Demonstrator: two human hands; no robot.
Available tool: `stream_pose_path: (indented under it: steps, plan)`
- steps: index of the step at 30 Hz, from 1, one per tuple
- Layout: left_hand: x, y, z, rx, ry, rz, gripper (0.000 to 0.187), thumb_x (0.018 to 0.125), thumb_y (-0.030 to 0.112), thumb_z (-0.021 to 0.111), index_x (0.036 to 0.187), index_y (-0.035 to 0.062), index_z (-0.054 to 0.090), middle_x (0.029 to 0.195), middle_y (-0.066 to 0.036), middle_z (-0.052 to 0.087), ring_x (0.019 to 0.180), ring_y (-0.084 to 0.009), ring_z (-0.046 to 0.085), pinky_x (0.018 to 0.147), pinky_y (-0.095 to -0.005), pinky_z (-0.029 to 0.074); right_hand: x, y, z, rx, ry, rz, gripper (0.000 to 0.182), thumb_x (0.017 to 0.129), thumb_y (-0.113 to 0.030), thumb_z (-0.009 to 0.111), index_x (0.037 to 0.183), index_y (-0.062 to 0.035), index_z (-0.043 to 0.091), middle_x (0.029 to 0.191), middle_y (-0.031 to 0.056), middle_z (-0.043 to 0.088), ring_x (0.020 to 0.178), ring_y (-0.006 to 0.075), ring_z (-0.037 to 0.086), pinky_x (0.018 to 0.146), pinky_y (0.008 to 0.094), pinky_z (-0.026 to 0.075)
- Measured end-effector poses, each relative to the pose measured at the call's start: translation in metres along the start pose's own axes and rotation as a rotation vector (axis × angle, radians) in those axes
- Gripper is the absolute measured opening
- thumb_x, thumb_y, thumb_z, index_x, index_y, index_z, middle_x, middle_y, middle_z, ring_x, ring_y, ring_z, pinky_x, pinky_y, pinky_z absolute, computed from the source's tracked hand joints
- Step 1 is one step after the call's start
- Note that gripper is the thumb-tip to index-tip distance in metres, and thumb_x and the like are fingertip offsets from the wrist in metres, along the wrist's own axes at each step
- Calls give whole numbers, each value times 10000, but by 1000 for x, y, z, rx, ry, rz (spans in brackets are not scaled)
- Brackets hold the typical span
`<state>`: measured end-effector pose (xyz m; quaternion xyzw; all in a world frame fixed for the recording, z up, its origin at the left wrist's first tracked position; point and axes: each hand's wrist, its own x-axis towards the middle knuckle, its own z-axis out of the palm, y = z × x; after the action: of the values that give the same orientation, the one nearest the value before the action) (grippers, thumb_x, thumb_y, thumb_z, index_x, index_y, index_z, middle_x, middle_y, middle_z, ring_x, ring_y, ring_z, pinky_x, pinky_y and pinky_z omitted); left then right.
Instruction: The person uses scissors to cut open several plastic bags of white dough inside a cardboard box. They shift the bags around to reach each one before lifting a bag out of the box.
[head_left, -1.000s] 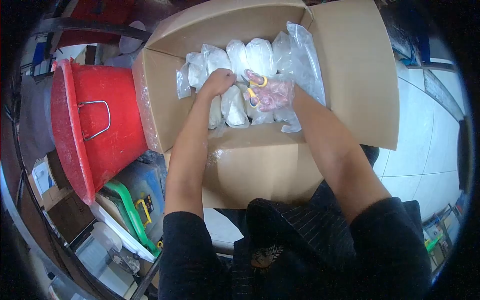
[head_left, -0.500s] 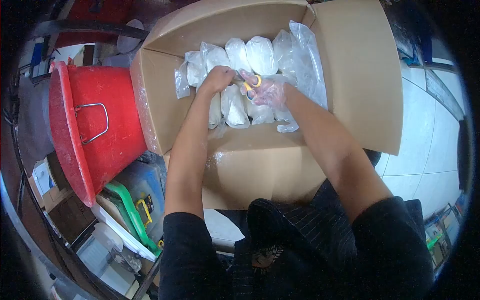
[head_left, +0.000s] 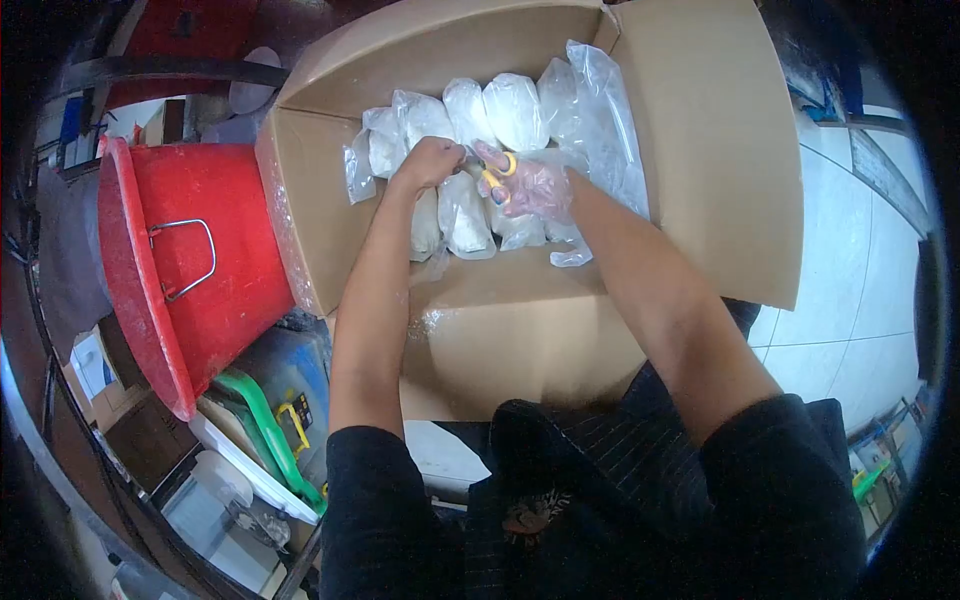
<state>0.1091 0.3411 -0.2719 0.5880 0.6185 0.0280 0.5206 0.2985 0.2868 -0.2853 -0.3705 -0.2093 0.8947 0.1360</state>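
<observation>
A pair of yellow-handled scissors (head_left: pixel 497 184) is held in my right hand (head_left: pixel 532 190), which wears a clear plastic glove. Close to the scissors' blades, my left hand (head_left: pixel 432 163) is closed; whatever its fingers pinch is too small to make out. Both hands are over clear bags of white material (head_left: pixel 466 215), lined up in rows inside an open cardboard box (head_left: pixel 710 150). Along the box's right side stand crumpled clear plastic bags (head_left: pixel 605 120).
Left of the box is a large red tub (head_left: pixel 215 260) with a metal handle. Below the tub sit a green-edged item (head_left: pixel 262 425) and a bluish clear container (head_left: pixel 300 375). White floor tiles (head_left: pixel 835 250) lie to the right.
The view has shifted slightly. Both hands stay nearly in place relative to the box, with the scissors still in my right hand.
</observation>
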Motion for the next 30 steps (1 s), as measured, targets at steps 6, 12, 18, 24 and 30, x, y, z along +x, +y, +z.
stream_pose_path:
  steps: [6,12,18,24,30]
  plan:
    - [1,0,-1,-80,-11,-30,264,810,190,494,630,6,554,565,-2,470,526,-87,388,474,-264,317,-13,-2,4,-90,68,-91,504,749,-632,515,738,-128,534,575,-73,400,580,56,364,620,202,343]
    - [3,-4,-5,-47,-17,-53,249,754,190,511,681,-30,603,610,-48,553,572,-119,467,528,-280,373,-3,-6,0,-55,94,67,512,751,-648,492,735,-139,543,549,-64,463,452,35,384,457,179,343]
    - [6,-11,-5,-33,-33,-32,268,759,213,509,691,-27,607,617,-51,556,577,-124,471,536,-283,379,-11,-14,8,-5,62,95,497,756,-635,497,734,-139,532,553,-66,500,421,20,402,407,174,328]
    - [7,-14,-3,-40,-22,-13,266,755,213,510,702,-27,611,623,-67,565,583,-136,488,548,-294,392,-14,-12,11,66,71,5,425,767,-567,552,756,-143,529,571,-63,499,450,15,406,410,176,333]
    - [6,-11,-3,-25,-36,-35,219,810,187,509,649,46,555,562,26,452,505,-65,376,452,-237,295,-12,-9,0,-29,25,6,415,765,-554,566,811,-143,535,581,-59,477,523,21,419,513,187,357]
